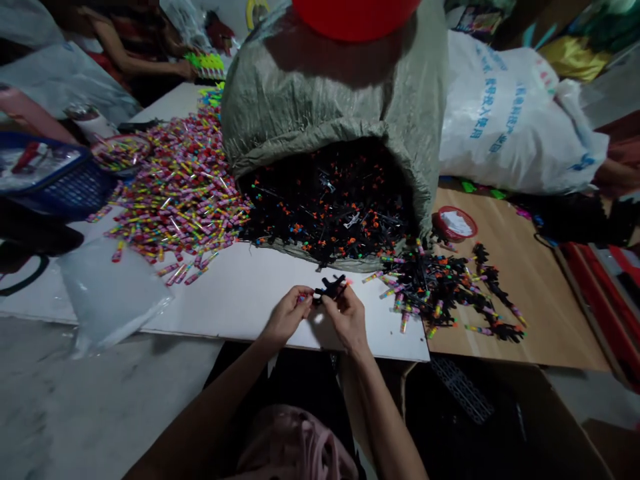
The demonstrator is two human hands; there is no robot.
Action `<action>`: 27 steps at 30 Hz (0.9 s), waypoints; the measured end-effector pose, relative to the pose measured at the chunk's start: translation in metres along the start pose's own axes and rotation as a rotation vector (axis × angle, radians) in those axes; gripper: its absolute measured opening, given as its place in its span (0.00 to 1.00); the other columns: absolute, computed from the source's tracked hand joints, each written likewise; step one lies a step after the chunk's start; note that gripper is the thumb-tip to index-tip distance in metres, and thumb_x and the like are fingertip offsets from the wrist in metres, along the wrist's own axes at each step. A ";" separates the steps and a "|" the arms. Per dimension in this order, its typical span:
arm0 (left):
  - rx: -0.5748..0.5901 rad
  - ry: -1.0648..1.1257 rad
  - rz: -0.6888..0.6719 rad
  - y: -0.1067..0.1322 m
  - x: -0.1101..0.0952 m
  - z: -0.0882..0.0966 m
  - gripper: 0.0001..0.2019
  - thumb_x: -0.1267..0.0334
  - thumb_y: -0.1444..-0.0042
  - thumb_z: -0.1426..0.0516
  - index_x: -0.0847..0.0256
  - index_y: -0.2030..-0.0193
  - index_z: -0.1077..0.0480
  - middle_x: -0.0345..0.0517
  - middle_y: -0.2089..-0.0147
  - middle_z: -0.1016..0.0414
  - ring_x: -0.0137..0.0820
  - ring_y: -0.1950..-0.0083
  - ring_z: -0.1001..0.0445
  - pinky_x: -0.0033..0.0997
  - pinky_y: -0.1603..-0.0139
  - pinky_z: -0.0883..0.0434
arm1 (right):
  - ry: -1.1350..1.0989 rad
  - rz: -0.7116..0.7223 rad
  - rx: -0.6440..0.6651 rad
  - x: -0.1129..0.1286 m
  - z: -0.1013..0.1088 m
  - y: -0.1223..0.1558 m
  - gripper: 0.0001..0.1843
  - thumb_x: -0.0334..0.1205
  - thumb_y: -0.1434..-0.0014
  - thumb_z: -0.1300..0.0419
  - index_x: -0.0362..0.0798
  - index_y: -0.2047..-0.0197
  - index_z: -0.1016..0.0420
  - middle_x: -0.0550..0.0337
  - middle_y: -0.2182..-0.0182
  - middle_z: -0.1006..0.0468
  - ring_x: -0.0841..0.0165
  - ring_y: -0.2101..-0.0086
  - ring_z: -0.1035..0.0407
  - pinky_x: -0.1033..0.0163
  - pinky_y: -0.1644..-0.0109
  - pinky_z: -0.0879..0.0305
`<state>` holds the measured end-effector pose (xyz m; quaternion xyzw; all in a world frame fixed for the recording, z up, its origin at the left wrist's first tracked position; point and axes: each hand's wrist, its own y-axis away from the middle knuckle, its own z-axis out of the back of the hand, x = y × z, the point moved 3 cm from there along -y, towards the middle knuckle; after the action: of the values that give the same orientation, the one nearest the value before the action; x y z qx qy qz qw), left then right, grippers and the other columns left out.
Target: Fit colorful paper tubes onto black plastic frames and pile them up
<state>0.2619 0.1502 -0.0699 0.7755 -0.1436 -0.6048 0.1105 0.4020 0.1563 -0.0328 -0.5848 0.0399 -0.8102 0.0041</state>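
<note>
Both the left hand (289, 312) and the right hand (347, 315) pinch one black plastic piece (330, 288) just above the white table (240, 293). Behind it, a grey-green sack (330, 87) lies open, full of black parts (330, 200) with bright tips. A small red dish (455, 223) to the right holds something white. A blue basket (65, 190) sits far left, its contents unclear.

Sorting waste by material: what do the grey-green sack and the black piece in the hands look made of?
The sack looks like matte woven plastic: stiff crinkled folds. The black piece between left hand and right hand is probably moulded plastic: thin branching prongs.
</note>
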 end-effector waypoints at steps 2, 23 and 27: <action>0.008 0.000 -0.045 0.004 -0.001 0.001 0.19 0.49 0.55 0.39 0.61 0.62 0.30 0.35 0.79 0.36 0.23 0.77 0.40 0.23 0.76 0.43 | -0.126 -0.016 -0.026 0.008 -0.009 0.012 0.07 0.43 0.51 0.41 0.48 0.70 0.30 0.64 0.77 0.29 0.73 0.78 0.37 0.68 0.74 0.38; -0.015 0.059 -0.122 0.023 -0.008 -0.007 0.21 0.47 0.54 0.39 0.64 0.62 0.29 0.36 0.78 0.34 0.22 0.78 0.39 0.23 0.76 0.41 | -0.205 -0.091 -0.228 0.022 -0.008 0.033 0.07 0.41 0.55 0.39 0.47 0.72 0.28 0.61 0.78 0.23 0.69 0.77 0.28 0.66 0.74 0.30; -0.071 -0.143 -0.259 0.024 -0.012 -0.003 0.14 0.54 0.52 0.40 0.63 0.63 0.27 0.41 0.72 0.28 0.25 0.70 0.32 0.25 0.68 0.34 | -0.206 -0.139 -0.192 0.021 -0.003 0.036 0.08 0.43 0.56 0.39 0.47 0.72 0.27 0.61 0.78 0.22 0.68 0.78 0.27 0.64 0.72 0.28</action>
<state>0.2602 0.1317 -0.0498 0.7383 -0.0283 -0.6722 0.0483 0.3911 0.1191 -0.0165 -0.6637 0.0759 -0.7369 -0.1039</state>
